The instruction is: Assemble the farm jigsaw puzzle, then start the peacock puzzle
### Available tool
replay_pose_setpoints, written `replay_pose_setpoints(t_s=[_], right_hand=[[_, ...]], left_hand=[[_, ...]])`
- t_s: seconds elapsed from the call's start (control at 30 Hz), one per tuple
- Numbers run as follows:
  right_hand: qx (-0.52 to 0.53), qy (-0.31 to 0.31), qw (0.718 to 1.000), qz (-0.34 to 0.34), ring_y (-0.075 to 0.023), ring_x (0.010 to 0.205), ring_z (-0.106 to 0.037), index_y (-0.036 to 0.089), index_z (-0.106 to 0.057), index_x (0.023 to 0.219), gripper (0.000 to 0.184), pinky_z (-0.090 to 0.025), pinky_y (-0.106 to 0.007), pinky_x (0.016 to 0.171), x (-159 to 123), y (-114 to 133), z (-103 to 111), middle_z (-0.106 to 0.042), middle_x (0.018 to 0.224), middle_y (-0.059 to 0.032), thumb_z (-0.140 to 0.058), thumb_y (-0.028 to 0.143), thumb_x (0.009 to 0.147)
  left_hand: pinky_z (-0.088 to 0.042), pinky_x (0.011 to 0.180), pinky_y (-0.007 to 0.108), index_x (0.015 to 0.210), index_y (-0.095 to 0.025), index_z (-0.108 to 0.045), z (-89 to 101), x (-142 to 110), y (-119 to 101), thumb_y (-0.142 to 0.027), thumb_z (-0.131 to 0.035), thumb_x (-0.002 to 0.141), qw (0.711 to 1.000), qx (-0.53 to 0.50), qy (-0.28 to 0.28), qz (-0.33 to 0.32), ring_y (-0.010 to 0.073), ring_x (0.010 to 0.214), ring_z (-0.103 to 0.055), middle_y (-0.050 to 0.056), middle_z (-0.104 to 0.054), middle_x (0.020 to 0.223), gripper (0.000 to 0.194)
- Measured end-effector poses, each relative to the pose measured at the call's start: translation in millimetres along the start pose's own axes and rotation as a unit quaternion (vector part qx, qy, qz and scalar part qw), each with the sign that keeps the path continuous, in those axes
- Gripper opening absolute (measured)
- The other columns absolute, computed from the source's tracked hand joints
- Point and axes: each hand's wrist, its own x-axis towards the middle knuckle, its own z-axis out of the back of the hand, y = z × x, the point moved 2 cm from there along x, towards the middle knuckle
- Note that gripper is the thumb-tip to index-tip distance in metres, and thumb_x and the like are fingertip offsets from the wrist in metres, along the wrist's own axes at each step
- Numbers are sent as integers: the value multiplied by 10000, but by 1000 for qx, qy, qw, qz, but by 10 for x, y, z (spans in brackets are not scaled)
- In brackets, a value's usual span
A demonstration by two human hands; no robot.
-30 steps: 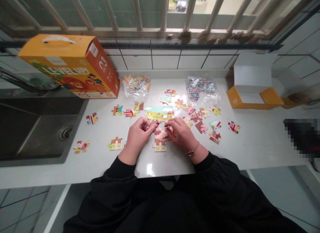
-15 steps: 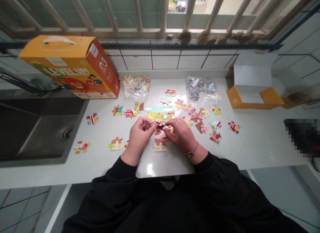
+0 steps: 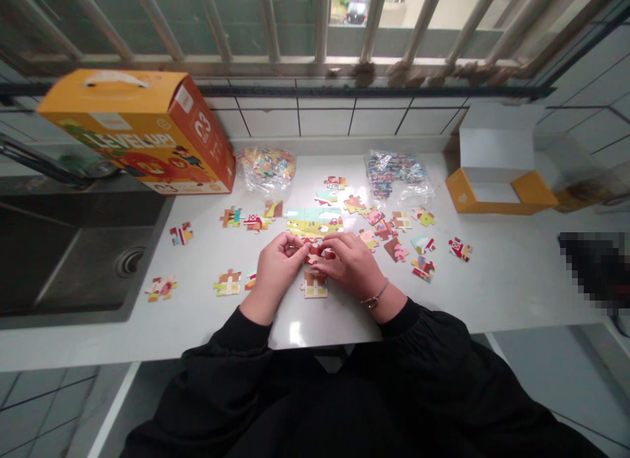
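Observation:
Both my hands meet at the middle of the white counter (image 3: 492,281). My left hand (image 3: 275,264) and my right hand (image 3: 347,261) have their fingers curled and pinch a small red and white puzzle piece (image 3: 315,251) between them. Just beyond it lies a joined strip of puzzle (image 3: 315,220) with green and blue colours. Under my right hand lies a brown and white assembled part (image 3: 315,284), partly hidden. Several loose pieces (image 3: 394,231) lie scattered to the right and others (image 3: 229,282) to the left.
An orange puzzle box (image 3: 138,130) stands at the back left beside a dark sink (image 3: 59,248). Two clear bags of pieces (image 3: 268,164) (image 3: 396,172) lie by the tiled wall. An open orange and white box (image 3: 497,176) sits at the back right.
My right hand has shifted a little left and down over the brown and white part. Both hands have drawn closer on the small piece.

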Motion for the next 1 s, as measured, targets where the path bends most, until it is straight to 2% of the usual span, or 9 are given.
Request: replay_pose_setpoints(t_s=[0.1, 0.2, 0.3, 0.43, 0.53, 0.67, 1.0], right_hand=[[-12, -1, 1000, 9, -275, 1056, -690, 252, -727, 1122, 265, -535, -449, 942, -6, 15, -24, -774, 1186, -94, -820, 464, 993], [-19, -16, 1000, 10, -272, 1088, -683, 245, -730, 1147, 157, -535, -446, 962, -7, 17, -52, -777, 1215, -90, -768, 343, 1031], [-24, -22, 999, 5, -275, 1137, -676, 248, -741, 1135, 102, -538, -457, 1006, -4, -3, -70, -773, 1276, -93, -733, 262, 1034], [-53, -12, 999, -5, -297, 1166, -661, 253, -758, 1097, 71, -541, -487, 1024, -10, -40, -68, -774, 1300, -93, -728, 264, 1033], [-64, 5, 998, -5, -299, 1164, -655, 266, -766, 1129, 95, -540, -498, 1034, -20, -51, -62, -780, 1290, -83, -723, 279, 1045], [-68, 16, 998, -2, -294, 1180, -647, 274, -778, 1095, 81, -534, -499, 1044, -28, -57, -72, -781, 1313, -69, -705, 282, 1063], [-72, 13, 997, 6, -278, 1135, -656, 274, -802, 1074, 159, -539, -491, 1040, -32, -71, -102, -808, 1281, -45, -647, 296, 1105]], left_hand=[[-604, 714, 314, 899, -222, -636, -23, -1, -14, -483, -872, 868, 1000, -6, -1, -5, 180, 745, -750, 13, -766, 845, 354], [-616, 703, 323, 903, -228, -629, -25, -10, -47, -487, -850, 886, 1000, 9, 1, -18, 182, 731, -731, -1, -734, 810, 341], [-629, 749, 352, 947, -233, -672, 18, -28, -131, -442, -794, 942, 993, 101, -4, -54, 206, 811, -751, 23, -769, 910, 243], [-595, 963, 427, 958, -241, -723, 95, -41, -250, -285, -735, 973, 938, 296, -39, -176, 256, 1056, -739, 58, -793, 1090, 47], [-558, 1052, 466, 974, -244, -733, 102, -28, -231, -248, -727, 979, 913, 344, -9, -219, 275, 1125, -720, 60, -800, 1104, 9], [-547, 1055, 486, 974, -238, -760, 77, -7, -145, -205, -747, 957, 895, 372, 37, -244, 295, 1138, -710, 70, -808, 1130, 39], [-552, 1028, 499, 975, -232, -790, 71, -14, -134, -229, -766, 963, 880, 403, 39, -246, 311, 1118, -693, 91, -794, 1127, 27]])
